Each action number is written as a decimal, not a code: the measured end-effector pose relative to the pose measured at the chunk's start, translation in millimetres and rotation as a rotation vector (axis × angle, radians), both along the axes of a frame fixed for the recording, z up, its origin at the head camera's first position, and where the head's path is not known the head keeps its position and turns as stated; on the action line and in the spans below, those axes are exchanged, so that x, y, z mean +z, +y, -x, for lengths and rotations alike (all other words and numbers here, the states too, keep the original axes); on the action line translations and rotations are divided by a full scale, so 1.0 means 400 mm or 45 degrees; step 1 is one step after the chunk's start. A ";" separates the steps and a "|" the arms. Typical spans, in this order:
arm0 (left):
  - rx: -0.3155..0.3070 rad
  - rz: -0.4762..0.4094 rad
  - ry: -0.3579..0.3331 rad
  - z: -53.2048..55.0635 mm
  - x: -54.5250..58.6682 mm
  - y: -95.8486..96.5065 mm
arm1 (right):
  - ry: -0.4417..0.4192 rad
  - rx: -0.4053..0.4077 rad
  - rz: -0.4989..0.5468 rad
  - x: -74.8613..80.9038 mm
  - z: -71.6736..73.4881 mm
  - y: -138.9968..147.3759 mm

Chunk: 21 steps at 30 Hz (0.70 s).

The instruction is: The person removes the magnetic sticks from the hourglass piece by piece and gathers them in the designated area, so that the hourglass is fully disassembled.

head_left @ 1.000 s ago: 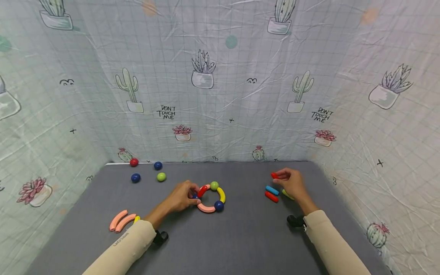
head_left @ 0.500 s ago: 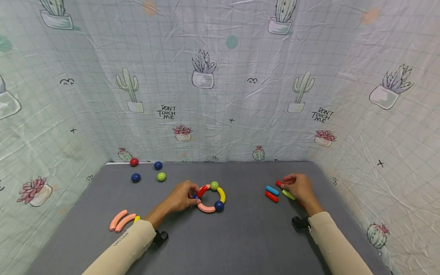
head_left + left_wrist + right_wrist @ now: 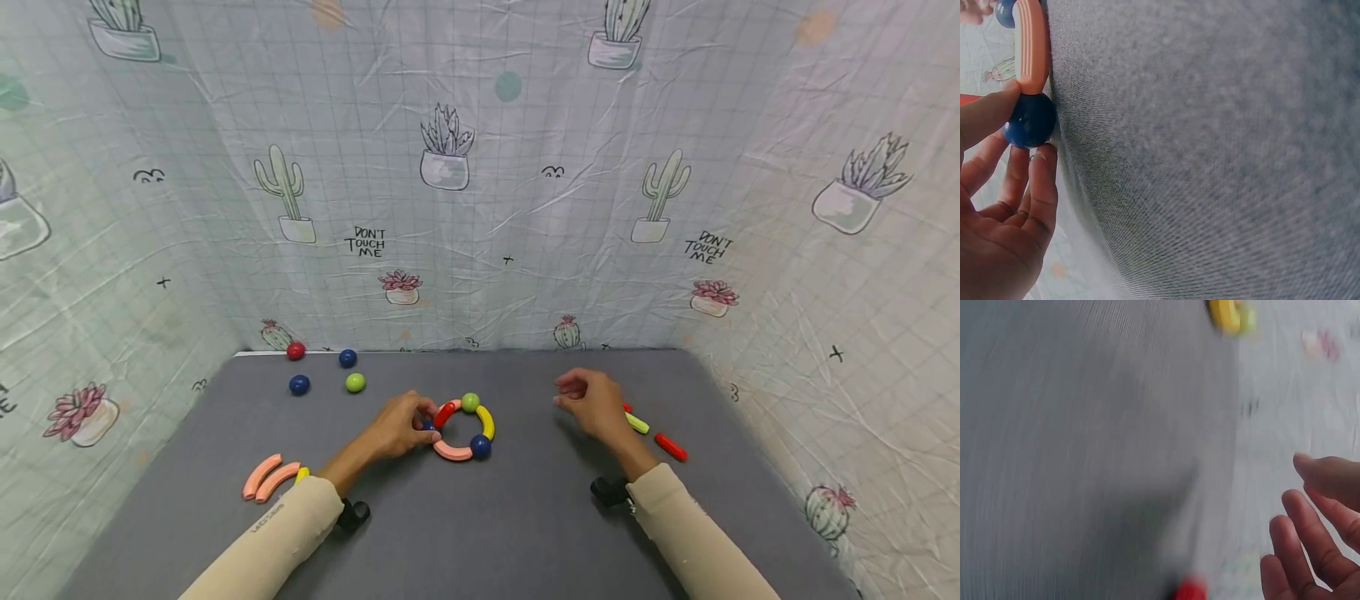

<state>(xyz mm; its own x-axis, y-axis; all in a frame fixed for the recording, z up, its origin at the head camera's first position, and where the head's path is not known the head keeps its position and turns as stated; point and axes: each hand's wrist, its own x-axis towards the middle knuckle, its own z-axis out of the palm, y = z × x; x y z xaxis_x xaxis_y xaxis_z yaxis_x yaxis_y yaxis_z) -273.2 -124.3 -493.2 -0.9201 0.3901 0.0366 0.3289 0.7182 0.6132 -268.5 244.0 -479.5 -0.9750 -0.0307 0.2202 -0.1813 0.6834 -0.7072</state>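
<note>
Thumb and fingers of my left hand (image 3: 397,425) pinch a glossy blue ball (image 3: 1030,122) at the left of a ring of toy pieces. Curved pink rods (image 3: 453,452), a yellow curved rod (image 3: 487,423), a green ball (image 3: 470,402) and another blue ball (image 3: 481,447) make up the ring. A red rod (image 3: 445,414) stands out at its upper left, partly behind the fingers. Over the table to the right of the ring is my right hand (image 3: 596,407), fingers loosely bent and apart, holding nothing. Behind it lie a yellow-green rod (image 3: 637,423) and a red rod (image 3: 670,447).
Red, blue and green balls (image 3: 356,382) lie at the back left of the grey table (image 3: 525,525). Two curved pink rods (image 3: 262,477) and a yellow one (image 3: 302,473), partly hidden by the left forearm, lie at the front left. A cactus-print cloth (image 3: 510,208) surrounds the table.
My right hand has set down the red rod it pinched, beside the yellow-green rod, and moved left toward the ring. The left hand keeps its hold on the blue ball.
</note>
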 end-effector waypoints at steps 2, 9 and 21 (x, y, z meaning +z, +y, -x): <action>-0.006 -0.003 0.002 -0.001 0.001 -0.001 | -0.009 0.063 0.045 0.003 -0.004 -0.049; -0.027 -0.023 0.001 0.000 0.002 -0.003 | -0.092 0.289 0.117 0.024 -0.021 -0.222; -0.070 -0.018 0.067 -0.004 -0.002 -0.013 | -0.051 0.450 0.085 0.019 -0.026 -0.393</action>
<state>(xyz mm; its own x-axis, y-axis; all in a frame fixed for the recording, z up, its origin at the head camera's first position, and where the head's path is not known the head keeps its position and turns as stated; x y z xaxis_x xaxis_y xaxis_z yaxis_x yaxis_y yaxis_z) -271.5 -129.5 -493.9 -0.8941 0.4388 0.0898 0.3993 0.6898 0.6039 -258.2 86.9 -472.0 -0.9145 -0.3544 0.1953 -0.3696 0.5352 -0.7596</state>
